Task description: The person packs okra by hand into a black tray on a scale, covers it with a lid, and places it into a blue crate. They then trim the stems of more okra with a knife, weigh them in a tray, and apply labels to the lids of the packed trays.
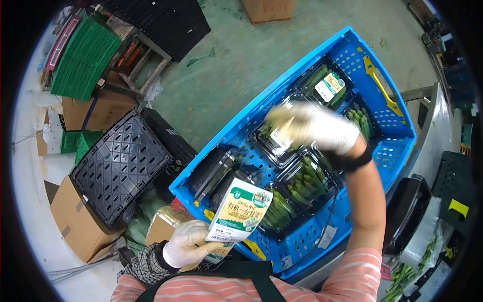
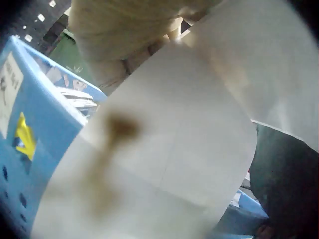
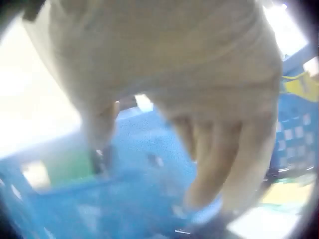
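My gloved left hand [image 1: 188, 245] grips printed paper labels [image 1: 240, 210] marked ORGANIC, held upright near the crate's close edge. In the left wrist view the white backs of the labels [image 2: 174, 129] fill much of the picture. Over the blue crate [image 1: 236, 117] my gloved right hand [image 1: 314, 126] is blurred with motion. Its fingers [image 3: 214, 164] point down, thumb apart, with nothing visible between them. Below it lies a clear-lidded tray of green vegetables [image 1: 276, 148] bearing a label, partly hidden by the hand. Another labelled tray [image 1: 318, 83] lies beyond.
More lidded trays of green stalks [image 1: 304, 182] fill the crate's middle, and dark trays [image 1: 217, 171] lean at its left. Black crates [image 1: 121, 166] and cardboard boxes [image 1: 75, 221] stand to the left. Stacked black trays [image 1: 408, 214] lie at the right.
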`<action>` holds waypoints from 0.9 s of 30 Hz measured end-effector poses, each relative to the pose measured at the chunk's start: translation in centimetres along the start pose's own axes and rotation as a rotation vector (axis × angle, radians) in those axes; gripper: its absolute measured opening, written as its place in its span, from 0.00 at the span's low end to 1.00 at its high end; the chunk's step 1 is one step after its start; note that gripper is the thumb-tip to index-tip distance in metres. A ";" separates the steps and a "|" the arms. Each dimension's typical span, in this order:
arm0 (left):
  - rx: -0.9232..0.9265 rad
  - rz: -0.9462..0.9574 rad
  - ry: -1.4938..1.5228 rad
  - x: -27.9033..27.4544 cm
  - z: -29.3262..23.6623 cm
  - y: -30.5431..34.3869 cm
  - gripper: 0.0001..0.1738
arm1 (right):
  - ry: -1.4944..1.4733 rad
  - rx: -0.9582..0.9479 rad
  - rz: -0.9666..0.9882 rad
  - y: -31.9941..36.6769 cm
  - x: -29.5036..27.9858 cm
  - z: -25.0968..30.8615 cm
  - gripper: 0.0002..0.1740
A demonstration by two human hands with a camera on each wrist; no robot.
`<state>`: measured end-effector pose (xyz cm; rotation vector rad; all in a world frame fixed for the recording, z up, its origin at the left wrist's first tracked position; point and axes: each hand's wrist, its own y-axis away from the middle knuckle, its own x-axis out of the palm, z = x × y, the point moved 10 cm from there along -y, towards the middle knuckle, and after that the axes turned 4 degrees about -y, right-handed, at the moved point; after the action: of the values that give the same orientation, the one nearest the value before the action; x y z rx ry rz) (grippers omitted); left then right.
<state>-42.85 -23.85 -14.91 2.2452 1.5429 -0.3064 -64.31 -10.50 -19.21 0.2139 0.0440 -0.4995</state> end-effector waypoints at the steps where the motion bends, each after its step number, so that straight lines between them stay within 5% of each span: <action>1: 0.054 -0.012 -0.051 -0.4 -0.8 0.4 0.11 | 0.090 0.082 0.161 0.7 5.2 3.0 0.28; 3: 0.110 -0.078 -0.088 -1.0 -0.9 2.1 0.11 | 0.131 0.066 0.301 1.8 12.0 6.6 0.20; 7: 0.089 -0.110 -0.418 -2.3 -2.6 5.5 0.14 | 0.334 -0.045 0.063 3.1 18.4 9.8 0.11; 9: 0.055 -0.059 -0.340 -2.7 -3.1 7.2 0.15 | 0.246 -0.067 0.025 3.9 21.8 10.6 0.10; 11: 0.056 -0.037 0.133 -2.4 -2.5 9.0 0.16 | 0.128 -0.090 -0.014 4.9 24.5 12.1 0.09; 12: -0.151 0.010 0.330 -1.4 -1.1 10.2 0.15 | 0.139 -0.091 -0.015 5.2 25.4 12.7 0.09; 17: -0.094 -0.121 0.161 -1.4 -1.2 13.5 0.09 | 0.378 -0.020 -0.151 8.2 27.4 14.2 0.09; 19: -0.168 0.016 0.124 0.1 0.2 15.0 0.10 | 0.426 0.026 -0.125 9.0 28.8 13.8 0.09; 20: -0.030 0.034 -0.129 -0.7 -2.4 14.9 0.11 | 0.375 0.051 -0.122 9.4 29.4 13.9 0.08; 21: -0.028 0.031 -0.136 -0.2 -2.4 15.0 0.11 | 0.320 0.074 -0.117 9.8 30.1 13.9 0.08; 23: 0.345 -0.134 0.085 -1.0 -5.6 15.6 0.12 | 0.275 0.124 -0.088 10.2 31.3 13.2 0.08; 24: -0.007 0.104 0.168 1.1 -2.5 15.9 0.11 | 0.310 0.101 -0.093 10.3 31.4 13.9 0.08; 27: -0.313 0.162 0.427 2.5 0.3 16.9 0.11 | 0.639 -0.059 -0.152 10.8 31.2 15.4 0.07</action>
<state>-26.20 -27.11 -12.83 2.2512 1.4618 0.4596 -31.94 -19.22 -4.97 0.3073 0.7019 -0.5639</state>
